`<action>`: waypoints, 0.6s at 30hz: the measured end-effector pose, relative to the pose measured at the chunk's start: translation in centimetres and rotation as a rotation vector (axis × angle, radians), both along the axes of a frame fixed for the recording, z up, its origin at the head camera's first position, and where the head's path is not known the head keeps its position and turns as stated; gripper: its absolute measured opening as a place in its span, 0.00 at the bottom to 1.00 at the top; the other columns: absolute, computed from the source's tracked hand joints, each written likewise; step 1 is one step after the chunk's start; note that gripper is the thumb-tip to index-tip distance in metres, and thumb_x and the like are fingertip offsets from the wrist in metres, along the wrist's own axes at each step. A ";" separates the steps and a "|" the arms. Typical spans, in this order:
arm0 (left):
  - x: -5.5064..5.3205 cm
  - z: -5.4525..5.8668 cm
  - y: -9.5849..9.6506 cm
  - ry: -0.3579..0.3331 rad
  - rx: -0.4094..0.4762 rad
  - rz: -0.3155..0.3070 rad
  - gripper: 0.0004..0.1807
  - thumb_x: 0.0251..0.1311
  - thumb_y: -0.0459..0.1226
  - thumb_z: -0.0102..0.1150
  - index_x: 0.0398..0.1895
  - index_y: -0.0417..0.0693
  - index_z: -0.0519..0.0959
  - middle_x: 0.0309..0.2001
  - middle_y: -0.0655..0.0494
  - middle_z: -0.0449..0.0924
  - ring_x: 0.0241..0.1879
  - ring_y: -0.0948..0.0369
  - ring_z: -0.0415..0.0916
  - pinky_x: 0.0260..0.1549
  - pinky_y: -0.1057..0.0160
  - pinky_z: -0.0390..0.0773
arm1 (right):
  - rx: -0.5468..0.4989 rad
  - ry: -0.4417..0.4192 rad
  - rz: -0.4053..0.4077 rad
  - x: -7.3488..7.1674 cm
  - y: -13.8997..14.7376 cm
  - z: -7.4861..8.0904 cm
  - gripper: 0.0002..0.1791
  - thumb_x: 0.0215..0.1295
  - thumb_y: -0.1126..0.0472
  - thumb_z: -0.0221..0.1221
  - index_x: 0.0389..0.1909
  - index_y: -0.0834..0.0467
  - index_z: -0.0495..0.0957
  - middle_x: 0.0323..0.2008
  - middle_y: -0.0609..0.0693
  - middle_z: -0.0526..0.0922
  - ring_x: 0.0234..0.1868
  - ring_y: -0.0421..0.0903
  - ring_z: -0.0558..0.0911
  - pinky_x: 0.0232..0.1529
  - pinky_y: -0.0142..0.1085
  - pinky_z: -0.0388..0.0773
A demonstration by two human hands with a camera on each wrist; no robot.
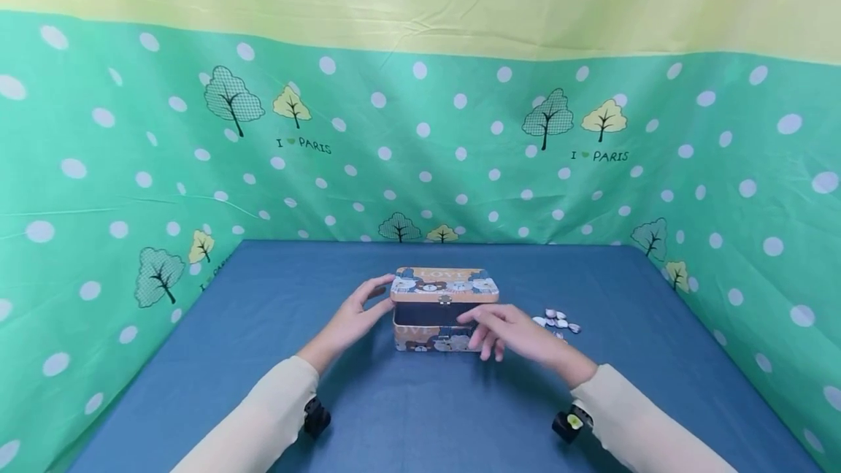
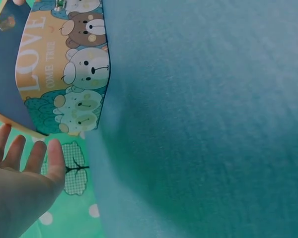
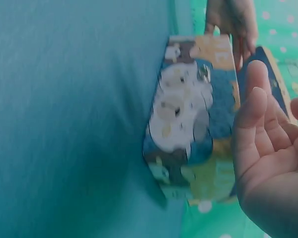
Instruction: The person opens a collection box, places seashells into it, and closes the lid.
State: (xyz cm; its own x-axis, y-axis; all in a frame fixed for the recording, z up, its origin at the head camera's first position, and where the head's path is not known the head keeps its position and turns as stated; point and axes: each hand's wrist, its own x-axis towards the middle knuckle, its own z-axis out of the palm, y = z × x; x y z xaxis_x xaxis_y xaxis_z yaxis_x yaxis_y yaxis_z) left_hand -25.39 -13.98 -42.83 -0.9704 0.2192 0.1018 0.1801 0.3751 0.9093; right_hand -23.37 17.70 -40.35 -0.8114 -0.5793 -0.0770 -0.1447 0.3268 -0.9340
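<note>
A tin box printed with bears and "LOVE" stands on the table, its hinged lid raised and the dark inside showing at the front. At the lid's left end is my left hand, thumb and fingers reaching to its edge; whether they touch it is hard to tell. My right hand hovers before the box's right front, fingers loosely bent with nothing held, hiding that corner. In the left wrist view, the left fingers spread beside the box's end. A metal clasp shows on the front in the right wrist view.
Several small shiny pieces lie in a loose cluster on the blue table, right of the box and partly behind the right hand. A green dotted curtain hangs round the back and sides.
</note>
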 end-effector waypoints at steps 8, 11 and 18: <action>-0.4 0.1 0.1 0.010 0.031 0.007 0.28 0.71 0.45 0.59 0.72 0.52 0.69 0.75 0.50 0.60 0.72 0.45 0.57 0.66 0.38 0.60 | 0.003 0.087 -0.122 -0.8 2.9 0.4 0.26 0.83 0.51 0.42 0.56 0.70 0.77 0.38 0.59 0.85 0.34 0.54 0.84 0.37 0.50 0.83; -0.5 0.3 0.3 0.021 0.036 0.007 0.28 0.72 0.45 0.58 0.72 0.50 0.69 0.75 0.51 0.60 0.73 0.46 0.56 0.68 0.37 0.56 | -0.012 0.118 -0.206 -1.1 3.5 0.3 0.24 0.82 0.52 0.43 0.54 0.69 0.77 0.41 0.61 0.85 0.39 0.59 0.84 0.42 0.52 0.82; -0.4 0.6 0.7 0.009 0.048 0.004 0.27 0.73 0.45 0.56 0.72 0.49 0.67 0.76 0.51 0.58 0.74 0.47 0.54 0.68 0.38 0.54 | 0.021 0.173 -0.323 -1.1 4.0 -0.1 0.22 0.81 0.56 0.46 0.70 0.60 0.67 0.64 0.64 0.73 0.56 0.59 0.80 0.50 0.52 0.80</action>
State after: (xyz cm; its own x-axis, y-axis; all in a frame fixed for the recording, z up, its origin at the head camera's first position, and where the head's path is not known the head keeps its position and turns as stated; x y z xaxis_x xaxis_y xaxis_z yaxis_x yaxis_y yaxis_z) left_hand -25.78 -13.28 -42.27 -0.9703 0.2097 0.1204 0.1865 0.3323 0.9246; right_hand -24.44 21.71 -40.49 -0.9542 -0.2912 0.0680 -0.1861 0.4001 -0.8974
